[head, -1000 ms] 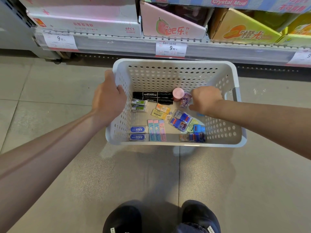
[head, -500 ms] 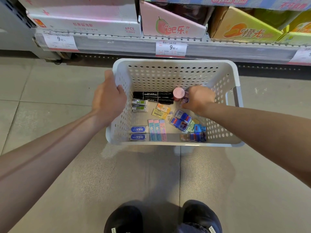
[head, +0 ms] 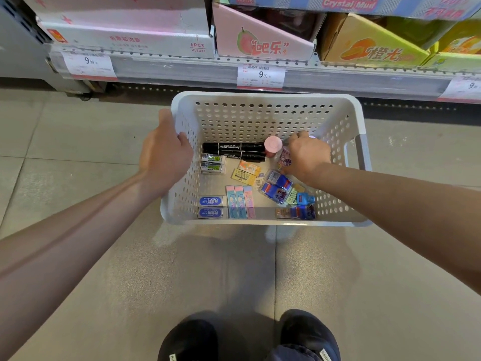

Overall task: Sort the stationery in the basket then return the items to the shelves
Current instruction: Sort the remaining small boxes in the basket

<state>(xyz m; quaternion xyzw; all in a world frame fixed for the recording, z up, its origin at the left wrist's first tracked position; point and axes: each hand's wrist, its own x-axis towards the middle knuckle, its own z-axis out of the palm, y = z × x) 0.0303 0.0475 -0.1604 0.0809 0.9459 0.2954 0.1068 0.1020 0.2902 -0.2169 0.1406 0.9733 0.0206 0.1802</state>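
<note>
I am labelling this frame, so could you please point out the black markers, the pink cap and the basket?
black markers [head: 233,146]: head view, on the barrel of the farther marker.
pink cap [head: 273,144]: head view, on its round top.
basket [head: 260,96]: head view, on the far rim.

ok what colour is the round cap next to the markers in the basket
Pink: the round cap, seen in the head view, stands at the right end of the two black markers.

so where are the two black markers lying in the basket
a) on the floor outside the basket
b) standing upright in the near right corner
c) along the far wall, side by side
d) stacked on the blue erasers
c: the two black markers lie flat and side by side near the basket's far wall, next to the pink-capped item.
</note>
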